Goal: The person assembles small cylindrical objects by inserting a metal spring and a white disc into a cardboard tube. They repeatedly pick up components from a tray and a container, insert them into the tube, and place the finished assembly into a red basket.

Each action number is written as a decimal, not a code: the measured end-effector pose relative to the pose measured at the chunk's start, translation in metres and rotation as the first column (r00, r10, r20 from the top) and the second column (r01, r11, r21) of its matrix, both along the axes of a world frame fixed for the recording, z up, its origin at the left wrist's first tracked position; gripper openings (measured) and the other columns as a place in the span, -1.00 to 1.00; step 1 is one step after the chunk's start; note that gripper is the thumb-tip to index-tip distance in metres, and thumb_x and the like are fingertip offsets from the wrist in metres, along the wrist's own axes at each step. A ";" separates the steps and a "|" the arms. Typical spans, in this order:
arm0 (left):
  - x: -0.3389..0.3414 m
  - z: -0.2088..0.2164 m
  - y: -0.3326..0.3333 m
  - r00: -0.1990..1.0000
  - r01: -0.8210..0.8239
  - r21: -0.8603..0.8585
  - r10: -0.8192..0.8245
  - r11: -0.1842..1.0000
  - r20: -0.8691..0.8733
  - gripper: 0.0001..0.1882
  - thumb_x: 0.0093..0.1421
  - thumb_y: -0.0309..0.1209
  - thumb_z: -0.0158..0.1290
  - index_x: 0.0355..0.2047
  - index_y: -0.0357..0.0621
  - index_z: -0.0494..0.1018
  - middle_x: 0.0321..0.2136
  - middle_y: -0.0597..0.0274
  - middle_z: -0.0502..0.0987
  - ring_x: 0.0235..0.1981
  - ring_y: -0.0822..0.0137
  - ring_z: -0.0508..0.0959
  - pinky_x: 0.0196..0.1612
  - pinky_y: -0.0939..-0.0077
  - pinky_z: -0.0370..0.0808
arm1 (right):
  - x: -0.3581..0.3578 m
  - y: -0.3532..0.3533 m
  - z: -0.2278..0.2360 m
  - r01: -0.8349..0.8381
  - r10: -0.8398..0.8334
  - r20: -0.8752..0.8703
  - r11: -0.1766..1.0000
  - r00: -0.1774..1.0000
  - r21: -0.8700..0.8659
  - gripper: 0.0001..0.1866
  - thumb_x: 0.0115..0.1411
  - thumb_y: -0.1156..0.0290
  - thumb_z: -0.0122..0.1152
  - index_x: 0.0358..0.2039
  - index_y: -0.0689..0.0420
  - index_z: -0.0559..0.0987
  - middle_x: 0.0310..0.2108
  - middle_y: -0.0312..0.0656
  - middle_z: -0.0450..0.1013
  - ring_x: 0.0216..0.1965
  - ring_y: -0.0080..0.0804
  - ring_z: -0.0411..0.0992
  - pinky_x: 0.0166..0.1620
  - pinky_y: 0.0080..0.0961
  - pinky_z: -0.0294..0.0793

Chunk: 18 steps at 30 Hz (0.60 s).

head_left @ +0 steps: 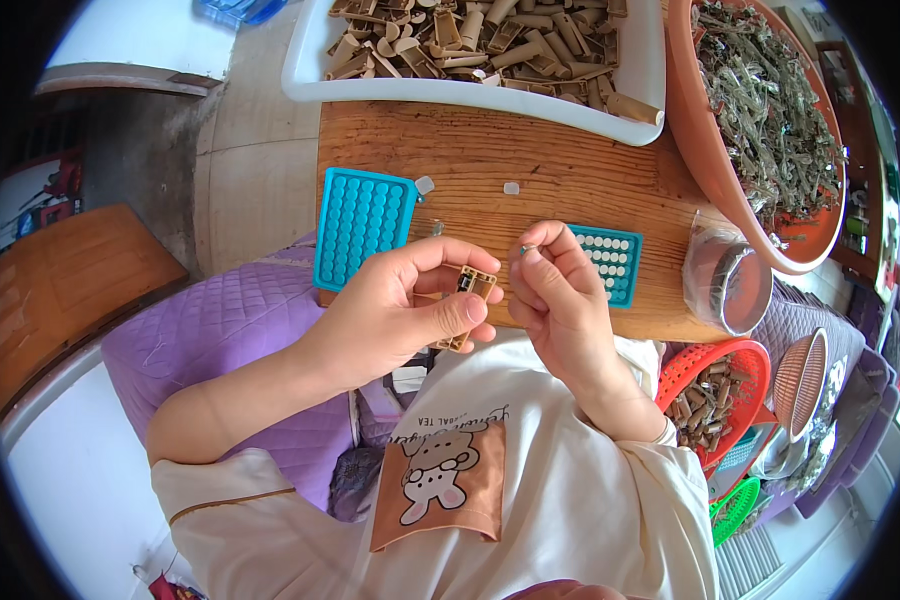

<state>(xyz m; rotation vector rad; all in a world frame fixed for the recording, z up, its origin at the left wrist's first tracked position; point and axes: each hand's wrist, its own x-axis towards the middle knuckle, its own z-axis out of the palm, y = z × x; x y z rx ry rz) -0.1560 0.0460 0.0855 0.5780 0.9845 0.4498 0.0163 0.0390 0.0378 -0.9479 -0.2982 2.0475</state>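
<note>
Purple quilted seat (210, 330) on the left, salmon-coloured basket (802, 385) on the right.
A brown wooden tabletop (80, 290) lies farther left, blue plastic (245, 10) far left, a green basket (742, 503) near right.

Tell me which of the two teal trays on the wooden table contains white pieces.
The tray farther right, partly hidden by the right hand: white round pieces show in its rows, while the tray farther left shows only teal rounds.

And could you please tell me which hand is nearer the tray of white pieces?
Right: the right hand overlaps the left edge of the tray in the picture; the left hand is farther left, beyond the right.
</note>
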 end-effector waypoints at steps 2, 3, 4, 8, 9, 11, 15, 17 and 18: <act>0.000 -0.002 0.000 0.999 -0.031 -0.040 0.033 0.999 0.043 -0.56 0.05 -0.30 0.04 -0.10 -0.17 0.22 -0.28 0.14 0.41 -0.36 0.37 0.50 -0.30 0.58 0.48 | 0.001 -0.001 -0.003 -0.049 0.049 0.007 0.998 0.999 0.044 -0.90 0.16 0.44 -0.10 -0.32 0.12 0.25 -0.56 -0.42 0.18 -0.64 -0.77 0.04 -0.63 -0.79 0.02; 0.000 -0.002 0.000 0.997 -0.055 -0.043 0.058 0.998 0.057 -0.56 0.04 -0.30 0.04 -0.09 -0.17 0.21 -0.28 0.14 0.41 -0.36 0.37 0.50 -0.30 0.57 0.48 | 0.002 -0.002 -0.007 -0.078 0.077 0.023 0.994 0.997 0.078 -0.90 0.16 0.43 -0.10 -0.32 0.13 0.24 -0.56 -0.42 0.18 -0.63 -0.76 0.04 -0.63 -0.78 0.04; 0.000 -0.001 -0.001 0.994 -0.080 -0.045 0.083 0.996 0.070 -0.55 0.04 -0.31 0.04 -0.09 -0.17 0.21 -0.28 0.14 0.41 -0.36 0.36 0.50 -0.30 0.57 0.48 | 0.003 -0.003 -0.008 -0.109 0.105 0.038 0.988 0.994 0.113 -0.90 0.16 0.43 -0.10 -0.33 0.14 0.24 -0.55 -0.42 0.18 -0.62 -0.75 0.05 -0.62 -0.77 0.05; 0.001 -0.001 -0.001 0.989 -0.122 -0.035 0.124 0.992 0.077 -0.51 0.02 -0.30 0.07 -0.07 -0.19 0.19 -0.28 0.14 0.40 -0.33 0.36 0.49 -0.29 0.56 0.48 | 0.002 -0.010 0.003 -0.239 -0.075 0.575 0.860 0.815 0.451 -0.88 0.03 0.52 0.08 -0.42 0.16 0.33 -0.58 -0.37 0.22 -0.62 -0.63 0.09 -0.60 -0.71 0.10; 0.001 -0.002 -0.001 0.991 -0.110 -0.012 0.111 0.994 0.078 -0.51 0.01 -0.31 0.07 -0.07 -0.19 0.19 -0.27 0.14 0.40 -0.32 0.36 0.49 -0.29 0.56 0.48 | 0.004 -0.009 0.006 -0.323 -0.147 0.658 0.779 0.739 0.537 -0.87 -0.02 0.54 0.12 -0.44 0.16 0.37 -0.58 -0.34 0.24 -0.61 -0.60 0.11 -0.59 -0.69 0.11; 0.001 -0.005 -0.003 0.993 -0.090 0.036 0.087 0.995 0.075 -0.50 0.00 -0.33 0.08 -0.07 -0.20 0.18 -0.27 0.15 0.39 -0.30 0.37 0.48 -0.28 0.56 0.47 | 0.005 -0.006 0.011 -0.451 -0.345 0.730 0.609 0.591 0.653 -0.84 -0.19 0.57 0.26 -0.52 0.15 0.48 -0.64 -0.29 0.24 -0.63 -0.53 0.15 -0.61 -0.66 0.14; 0.001 -0.005 -0.004 1.000 -0.009 0.171 0.013 0.985 -0.024 -0.52 0.00 -0.37 0.08 -0.08 -0.21 0.20 -0.30 0.20 0.40 -0.31 0.45 0.45 -0.26 0.60 0.46 | -0.001 -0.007 0.011 -0.467 -0.565 0.659 0.466 0.496 0.751 -0.77 -0.24 0.60 0.26 -0.46 0.15 0.52 -0.72 -0.33 0.17 -0.71 -0.55 0.14 -0.68 -0.63 0.13; 0.001 -0.007 -0.005 0.998 0.019 0.232 -0.004 0.973 -0.065 -0.54 0.00 -0.39 0.08 -0.09 -0.22 0.22 -0.32 0.24 0.39 -0.32 0.49 0.43 -0.25 0.61 0.45 | -0.005 -0.010 0.004 -0.465 -0.652 0.599 0.395 0.465 0.792 -0.72 -0.26 0.63 0.25 -0.43 0.15 0.52 -0.74 -0.34 0.14 -0.75 -0.56 0.12 -0.72 -0.63 0.11; 0.001 -0.007 -0.005 0.997 0.029 0.225 -0.012 0.974 -0.075 -0.56 0.02 -0.40 0.07 -0.10 -0.22 0.23 -0.32 0.25 0.39 -0.31 0.50 0.43 -0.25 0.62 0.45 | -0.006 -0.011 0.003 -0.475 -0.669 0.589 0.378 0.454 0.795 -0.72 -0.26 0.64 0.24 -0.42 0.15 0.52 -0.74 -0.34 0.14 -0.75 -0.56 0.12 -0.72 -0.63 0.12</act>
